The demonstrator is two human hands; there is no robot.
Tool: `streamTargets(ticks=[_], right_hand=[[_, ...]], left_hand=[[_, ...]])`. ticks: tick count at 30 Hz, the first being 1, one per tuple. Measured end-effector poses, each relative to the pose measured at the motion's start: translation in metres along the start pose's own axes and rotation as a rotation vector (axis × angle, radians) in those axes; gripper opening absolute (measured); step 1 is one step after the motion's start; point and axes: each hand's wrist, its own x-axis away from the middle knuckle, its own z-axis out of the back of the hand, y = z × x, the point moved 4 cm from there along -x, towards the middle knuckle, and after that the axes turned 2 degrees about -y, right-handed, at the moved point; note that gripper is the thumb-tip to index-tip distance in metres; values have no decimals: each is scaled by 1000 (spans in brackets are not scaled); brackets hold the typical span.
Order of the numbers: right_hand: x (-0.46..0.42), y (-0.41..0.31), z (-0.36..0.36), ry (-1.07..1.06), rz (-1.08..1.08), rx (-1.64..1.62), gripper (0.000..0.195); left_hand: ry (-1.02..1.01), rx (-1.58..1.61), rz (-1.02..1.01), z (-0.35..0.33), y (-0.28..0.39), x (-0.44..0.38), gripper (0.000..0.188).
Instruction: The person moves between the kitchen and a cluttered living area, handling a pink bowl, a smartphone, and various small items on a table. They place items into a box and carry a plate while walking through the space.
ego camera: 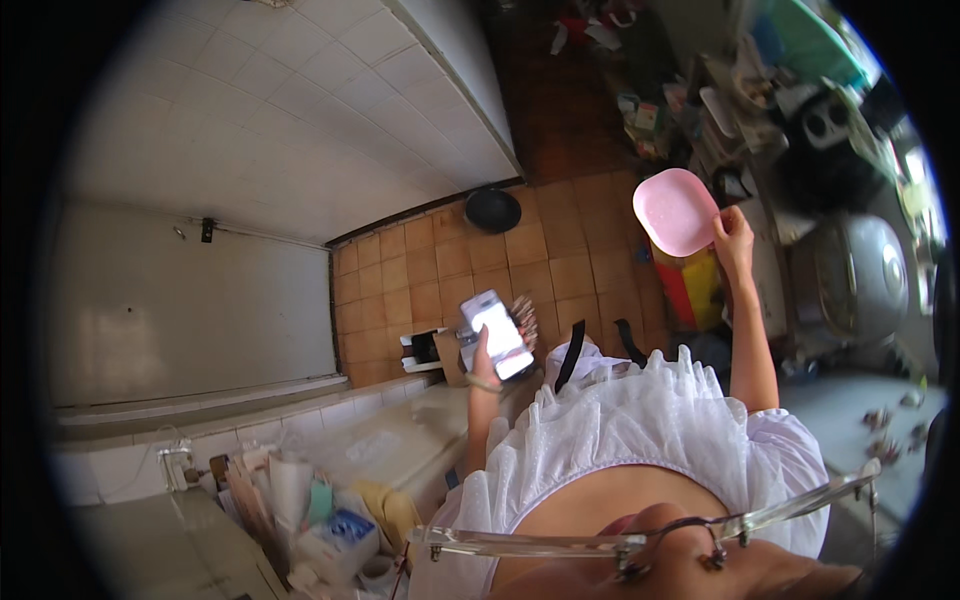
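Note:
My left hand (pixel 484 361) grips a smartphone (pixel 498 330), its lit screen facing up. The thumb lies over the screen's lower left side, and the screen is too bright to read. Out to the right, my right hand (pixel 733 234) pinches the rim of a shallow pink plastic dish (pixel 673 211) with rounded corners. The dish is tilted and its hollow side faces me, with nothing seen in it but small specks. Under it, further down, is a red and yellow bag-like thing (pixel 694 289), partly hidden.
A black round bowl-like thing (pixel 493 210) rests on the tiled floor (pixel 570 277). At left, a counter (pixel 405 424) holds a tissue pack (pixel 341 536) and clutter. To the right stand a silvery rounded appliance (pixel 851 277) and a crowded worktop. A white tiled wall (pixel 337 82) rises ahead-left.

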Motion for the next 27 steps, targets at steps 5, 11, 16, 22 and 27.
streamTargets(ticks=[5,11,16,22,27], right_hand=[[-147,-45,-107,-65,125,-88,14],[-234,-115,-192,-58,106,-156,14],[-296,-139,-204,-30,54,-115,13],[-447,-156,-238,61,65,-117,13],[-600,-187,-283,90,202,-55,10]], left_hand=[[285,-148,-51,44,112,-81,53],[99,-226,242,15,206,-238,46],[41,-440,403,-87,227,-372,45],[-239,-449,333,-209,296,-585,45],[-184,-338,278,-240,377,-700,47]])
